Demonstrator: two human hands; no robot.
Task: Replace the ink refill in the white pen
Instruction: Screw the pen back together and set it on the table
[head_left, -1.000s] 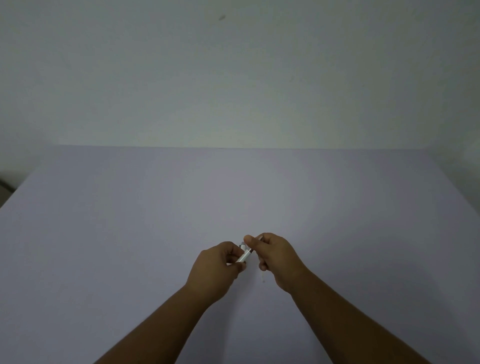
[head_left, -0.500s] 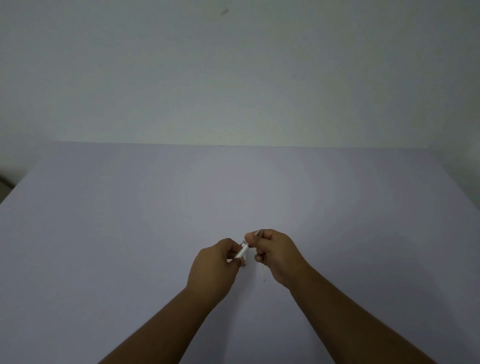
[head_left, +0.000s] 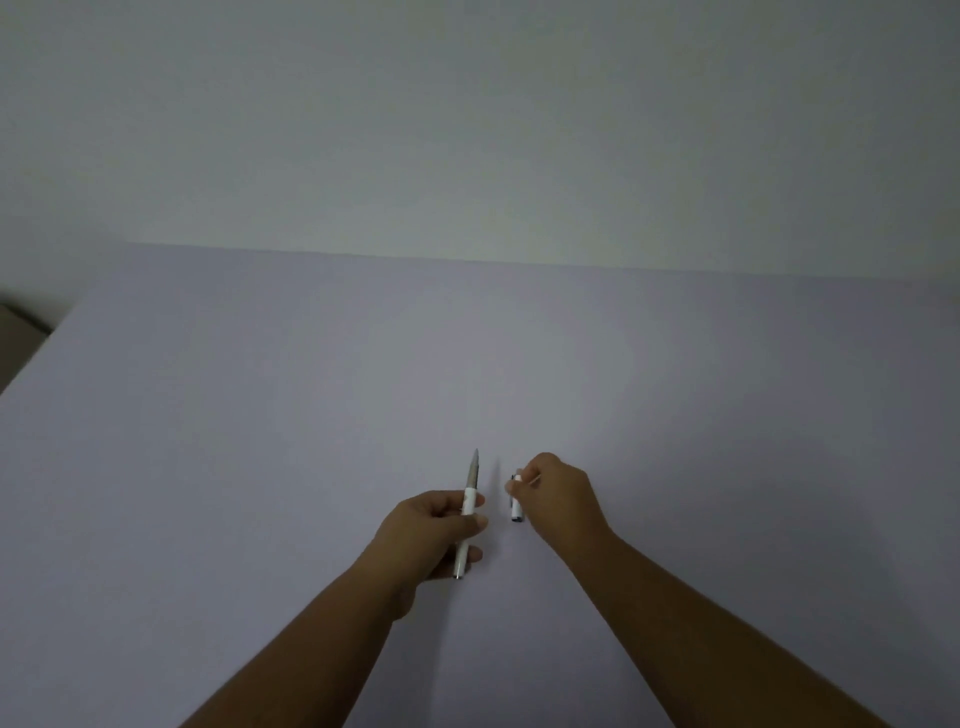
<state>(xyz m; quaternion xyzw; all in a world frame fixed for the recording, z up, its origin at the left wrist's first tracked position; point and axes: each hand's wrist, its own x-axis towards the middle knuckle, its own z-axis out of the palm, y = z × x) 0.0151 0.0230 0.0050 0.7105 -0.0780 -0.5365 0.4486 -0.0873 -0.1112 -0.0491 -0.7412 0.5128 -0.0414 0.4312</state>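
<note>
1. The white pen (head_left: 469, 506) is in two parts, both held above the worktop (head_left: 260, 441); the longer body points away from the person, its grey tapered front (head_left: 473, 468) bare past the fingers; the short white piece (head_left: 516, 506) hangs just beside it, apart, not touching.
2. The left hand (head_left: 431, 535) is curled round the body, thumb pressed on the white barrel; the right hand (head_left: 558, 496) pinches the short piece at its top between fingertips, the rest dangling free.
3. That pinch looks light to me; a slip would drop the piece onto the smooth worktop, where it could roll off toward an edge.
4. Whether a refill sits inside the body I cannot tell; if it does and is loose, tipping the open end downward might let it, or a small spring, slide out unseen in this dim light.
5. No spare refill shows anywhere on the worktop; reaching for one with both hands full risks fumbling either part.
</note>
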